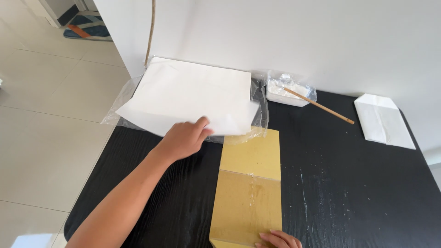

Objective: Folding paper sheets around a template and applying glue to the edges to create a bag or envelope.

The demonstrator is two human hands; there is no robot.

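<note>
Right hand (279, 239) flat on yellow cardboard (250, 183), left hand (183, 138) outstretched, fingers pinching top white paper sheet (193, 94)

The tabletop (358, 193) is black wood with a visible grain, matt, streaked with pale smears. The paper stack (193, 94) is plain white and matt, lying in a clear, glossy plastic wrap (123, 98). The card (250, 183) is mustard-yellow, smooth, with a faint sheen. The tub (288, 92) holds white paste under crinkled film; the stick (321, 106) is bare wood. The folded bag (382, 121) is white matt paper.
</note>
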